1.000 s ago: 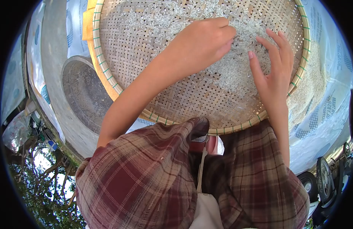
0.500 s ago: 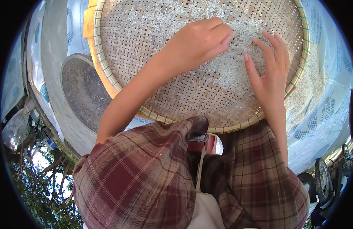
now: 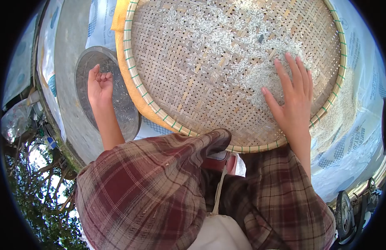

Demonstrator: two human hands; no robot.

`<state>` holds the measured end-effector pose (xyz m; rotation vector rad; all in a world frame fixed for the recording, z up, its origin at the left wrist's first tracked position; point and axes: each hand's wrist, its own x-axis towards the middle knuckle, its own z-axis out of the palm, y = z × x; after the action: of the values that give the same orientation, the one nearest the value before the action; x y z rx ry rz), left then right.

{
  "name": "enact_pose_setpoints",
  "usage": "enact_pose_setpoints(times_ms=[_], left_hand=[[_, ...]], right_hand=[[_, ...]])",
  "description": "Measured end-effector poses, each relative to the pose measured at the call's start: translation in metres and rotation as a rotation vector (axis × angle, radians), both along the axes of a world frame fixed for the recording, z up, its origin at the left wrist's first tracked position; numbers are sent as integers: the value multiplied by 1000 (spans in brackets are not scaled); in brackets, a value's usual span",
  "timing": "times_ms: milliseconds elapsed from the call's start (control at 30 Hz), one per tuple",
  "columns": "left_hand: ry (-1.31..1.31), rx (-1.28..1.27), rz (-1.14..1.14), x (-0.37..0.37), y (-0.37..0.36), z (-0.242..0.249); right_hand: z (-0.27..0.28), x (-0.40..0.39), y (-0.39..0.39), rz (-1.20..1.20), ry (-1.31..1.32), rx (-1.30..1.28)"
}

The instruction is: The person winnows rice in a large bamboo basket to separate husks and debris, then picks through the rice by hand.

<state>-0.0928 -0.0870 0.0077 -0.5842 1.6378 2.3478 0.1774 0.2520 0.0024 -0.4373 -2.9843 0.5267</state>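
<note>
A round woven bamboo tray [image 3: 172,83] with a green-stitched rim lies in front of my knees. White rice grains [image 3: 253,81] are strewn over it, thickest near my right hand. My right hand [image 3: 294,93] rests on the rice at the tray's right side, fingers spread and holding nothing. Off to the left, my left hand [image 3: 101,86] is over a grey basin [image 3: 128,121], its fingers curled in and pressed together. Whatever it may hold is too small to make out. Some pale specks lie in the basin.
Under the tray's left edge is a yellow-orange sheet [image 3: 123,62]. Printed white-blue sacks [image 3: 347,146] are spread at the right, with a heap of grain [image 3: 341,112] on them. Plaid cloth [image 3: 139,183] covers my legs. Motorbike wheels [image 3: 345,212] stand at lower right.
My left hand has left the rice and moved left to above the basin. My right hand has flattened onto the rice. The view has shifted slightly, showing the tray further right.
</note>
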Motion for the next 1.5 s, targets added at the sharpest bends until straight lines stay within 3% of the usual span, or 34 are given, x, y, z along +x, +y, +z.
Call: enact_pose_setpoints(times_ms=[67, 100, 200, 233, 300, 500, 633, 767, 900, 1133, 1300, 1500], left_hand=[[-117, -466, 301, -1, -12, -20], [-115, -462, 302, 0, -19, -27], [319, -1199, -150, -1, -25, -32], [317, -1198, -146, 1, -23, -33], [603, -1580, -141, 25, 47, 0], [1122, -1454, -649, 45, 153, -22], [1194, -1312, -935, 85, 190, -37], [1284, -1151, -1178, 117, 180, -31], [1232, -987, -824, 111, 183, -29], [1403, -807, -1053, 112, 212, -27], [1582, -985, -1130, 111, 215, -21], [1558, -979, -1161, 111, 218, -14]], right_hand=[[3, 0, 1, 5, -22, 2], [4, -1, 2, 11, -46, 2], [5, -2, 3, -20, -12, -50], [4, -3, 4, -17, -11, -48], [2, -5, 9, -67, 103, -53], [-11, -29, 11, -5, 107, 2], [-15, -35, -2, -7, 31, 65], [-15, -29, -2, 29, 20, 51], [-15, -29, -2, 31, 33, 38], [-17, -28, -1, 14, 46, 15], [-17, -29, -2, 7, 46, 23], [-17, -29, -2, 2, 57, 22]])
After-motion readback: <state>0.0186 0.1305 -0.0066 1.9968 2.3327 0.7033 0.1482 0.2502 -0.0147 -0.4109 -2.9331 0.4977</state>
